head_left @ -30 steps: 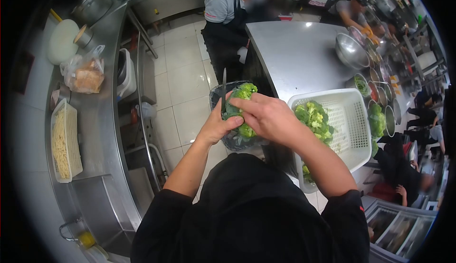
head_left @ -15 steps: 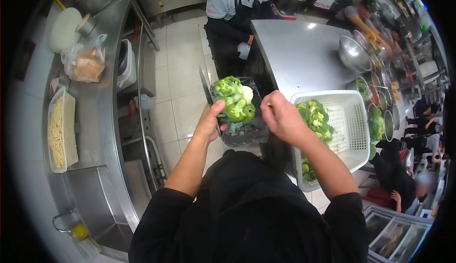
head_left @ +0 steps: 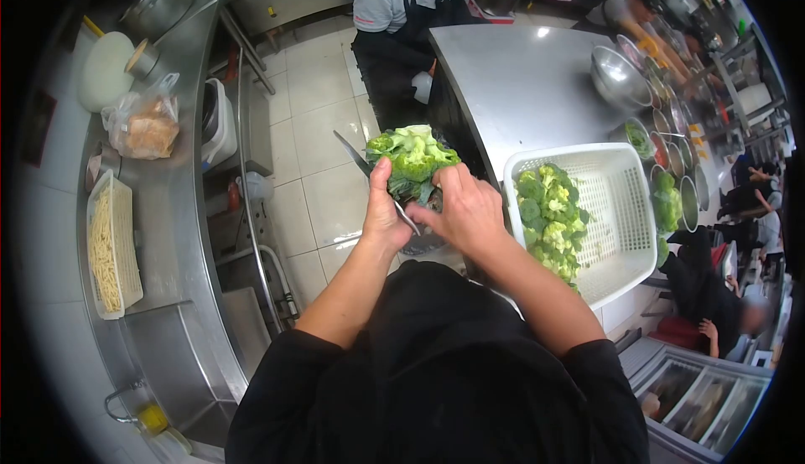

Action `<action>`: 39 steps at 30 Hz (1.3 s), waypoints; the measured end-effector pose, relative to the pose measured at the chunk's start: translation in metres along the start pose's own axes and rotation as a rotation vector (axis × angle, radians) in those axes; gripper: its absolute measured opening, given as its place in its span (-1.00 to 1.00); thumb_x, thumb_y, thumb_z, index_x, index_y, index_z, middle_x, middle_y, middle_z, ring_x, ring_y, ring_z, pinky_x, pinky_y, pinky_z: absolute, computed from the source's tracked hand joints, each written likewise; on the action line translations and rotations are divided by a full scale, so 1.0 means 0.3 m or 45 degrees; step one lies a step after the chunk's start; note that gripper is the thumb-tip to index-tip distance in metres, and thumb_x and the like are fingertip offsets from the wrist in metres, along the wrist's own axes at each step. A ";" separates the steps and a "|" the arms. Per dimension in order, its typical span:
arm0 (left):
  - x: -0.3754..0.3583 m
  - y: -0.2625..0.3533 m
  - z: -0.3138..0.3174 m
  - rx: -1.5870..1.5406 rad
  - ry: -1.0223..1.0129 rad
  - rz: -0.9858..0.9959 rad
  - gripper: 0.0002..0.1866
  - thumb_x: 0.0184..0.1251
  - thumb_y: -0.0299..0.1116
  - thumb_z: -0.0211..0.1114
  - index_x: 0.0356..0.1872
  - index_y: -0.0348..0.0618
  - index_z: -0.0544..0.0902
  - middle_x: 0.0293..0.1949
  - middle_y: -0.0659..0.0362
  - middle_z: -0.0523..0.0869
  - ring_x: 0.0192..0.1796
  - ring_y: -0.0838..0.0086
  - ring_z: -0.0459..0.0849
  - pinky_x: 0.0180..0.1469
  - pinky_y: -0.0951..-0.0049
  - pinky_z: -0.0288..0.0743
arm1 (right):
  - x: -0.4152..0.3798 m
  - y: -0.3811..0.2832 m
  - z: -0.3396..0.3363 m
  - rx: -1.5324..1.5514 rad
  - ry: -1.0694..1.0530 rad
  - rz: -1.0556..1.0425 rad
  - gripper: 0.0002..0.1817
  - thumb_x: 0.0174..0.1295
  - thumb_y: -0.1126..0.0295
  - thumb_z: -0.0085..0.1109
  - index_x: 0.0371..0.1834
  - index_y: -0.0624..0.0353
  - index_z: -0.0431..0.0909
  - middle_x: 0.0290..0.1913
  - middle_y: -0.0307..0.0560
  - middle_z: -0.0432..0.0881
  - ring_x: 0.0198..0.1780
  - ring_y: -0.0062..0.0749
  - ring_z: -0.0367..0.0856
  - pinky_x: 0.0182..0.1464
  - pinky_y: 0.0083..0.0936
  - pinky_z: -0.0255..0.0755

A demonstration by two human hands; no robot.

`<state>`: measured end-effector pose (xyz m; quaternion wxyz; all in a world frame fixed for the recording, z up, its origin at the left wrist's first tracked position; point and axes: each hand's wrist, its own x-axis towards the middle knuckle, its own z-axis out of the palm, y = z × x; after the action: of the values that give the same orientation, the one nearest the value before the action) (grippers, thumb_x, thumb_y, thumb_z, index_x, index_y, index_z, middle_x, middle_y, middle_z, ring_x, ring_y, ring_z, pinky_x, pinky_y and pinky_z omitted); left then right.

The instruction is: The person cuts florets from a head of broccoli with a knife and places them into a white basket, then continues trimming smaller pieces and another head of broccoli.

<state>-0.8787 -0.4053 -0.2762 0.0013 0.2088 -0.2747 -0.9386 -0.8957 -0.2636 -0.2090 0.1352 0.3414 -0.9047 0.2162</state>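
A head of broccoli (head_left: 412, 152) is between my two hands, low in front of my apron. My left hand (head_left: 386, 211) is closed around its left side, thumb up against the florets. A knife (head_left: 351, 150) lies in the same hand, its blade slanting up and left past the broccoli and its other end showing below the thumb. The fingers of my right hand (head_left: 466, 212) are curled onto the broccoli's right side; the fingertips are partly hidden. Right of this hand, cut broccoli florets (head_left: 552, 221) lie along the near side of a white plastic basket (head_left: 616, 212).
The basket rests at the corner of a steel table (head_left: 520, 78). Metal bowls (head_left: 620, 87) stand further along it. A person in an apron (head_left: 402, 45) is across from me. A steel counter (head_left: 180, 238) with a basket of pale strips (head_left: 109, 250) runs along the left.
My right hand has moved left from beside the broccoli onto it. The broccoli has turned, and the knife blade now tilts further left. More florets in the basket are uncovered.
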 end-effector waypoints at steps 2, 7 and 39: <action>0.020 -0.012 -0.057 -0.087 -0.157 -0.144 -0.37 0.22 0.36 0.23 0.05 0.07 0.60 -0.18 0.26 0.73 -0.35 0.49 0.64 -0.46 0.47 0.35 | 0.014 0.030 0.036 -0.023 0.052 -0.041 -0.71 0.07 0.28 0.42 -0.33 0.13 0.48 -0.31 -0.05 0.54 -0.39 -0.13 0.69 -0.37 -0.24 0.58; -0.007 0.005 -0.027 -0.035 -0.225 -0.026 -0.36 0.21 0.35 0.21 0.08 0.06 0.59 -0.18 0.26 0.72 -0.34 0.50 0.65 -0.51 0.51 0.32 | 0.031 0.044 -0.020 -0.007 0.094 -0.193 -0.78 0.09 0.39 0.38 -0.31 0.13 0.49 -0.24 -0.07 0.52 -0.37 -0.10 0.64 -0.35 -0.23 0.55; -0.025 0.000 -0.023 0.029 -0.081 -0.048 -0.41 0.30 0.26 0.21 0.09 -0.01 0.57 -0.14 0.23 0.74 -0.35 0.48 0.67 -0.53 0.50 0.34 | -0.073 0.037 -0.076 0.390 0.048 -0.185 -0.77 0.14 0.47 0.31 -0.11 0.08 0.64 -0.28 -0.10 0.56 -0.27 -0.19 0.68 -0.27 -0.33 0.58</action>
<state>-0.8691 -0.4079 -0.2787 -0.0274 0.1842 -0.2812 -0.9414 -0.8851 -0.2328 -0.2011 0.1139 0.4185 -0.8313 0.3476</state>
